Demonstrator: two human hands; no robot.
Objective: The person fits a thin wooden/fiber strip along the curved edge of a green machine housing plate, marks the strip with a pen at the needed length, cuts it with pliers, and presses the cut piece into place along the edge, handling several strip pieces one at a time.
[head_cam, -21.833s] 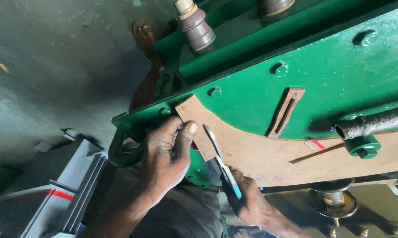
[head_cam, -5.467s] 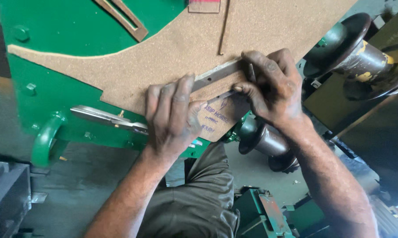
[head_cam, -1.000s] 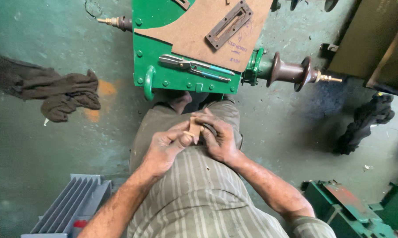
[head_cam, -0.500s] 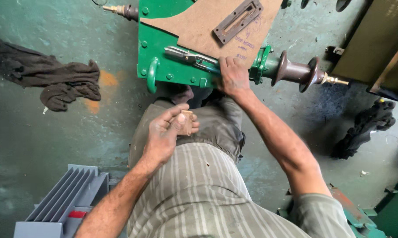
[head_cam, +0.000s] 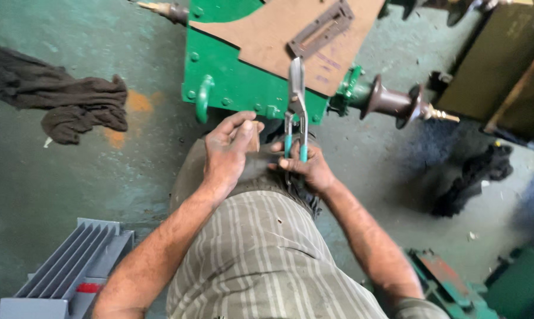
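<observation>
Small brown cork piece sits pinched in the left hand over the lap, just below the green housing's near edge. Right hand is closed round the teal-handled snips, blades pointing up twd the cork sheet. Looks like trimming stage; next cut prob needs blades brought to the piece's edge.

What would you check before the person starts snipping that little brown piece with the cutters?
1. Right hand grips the teal-handled snips: ok.
2. Left hand holds the small brown piece: ok.
3. Piece sits between the blades: not ok, snips point away, toward the green housing.
4. Left fingers clear of the blades: ok.
5. Cut line marked on the piece: cannot tell.
6. Brown sheet lies flat on the housing: ok.
</observation>
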